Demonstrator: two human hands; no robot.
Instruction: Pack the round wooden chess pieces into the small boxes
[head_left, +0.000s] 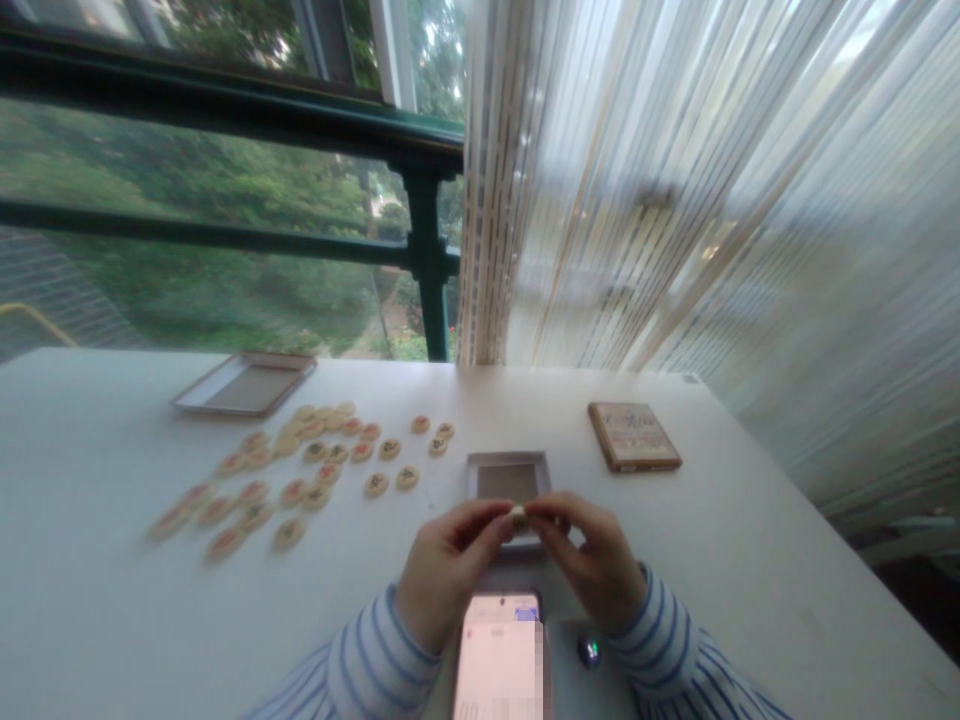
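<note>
Between the fingertips of my left hand (448, 565) and my right hand (592, 555) is a round xiangqi piece (519, 517). Both hands pinch it, one from each side, above a small open box tray (546, 468). The hands hide part of the tray's near half. To the left, several more xiangqi discs (328, 472) with red or black characters lie scattered on the white table (360, 620). Some of those discs overlap or touch at the far side of the spread.
A lit phone (499, 650) lies just below my hands, with a small dark shiny object (589, 651) beside it. A flat box lid (244, 385) rests at the back left. Toward the right is a closed printed box (634, 437). Sheer curtains (600, 200) hang behind the table.
</note>
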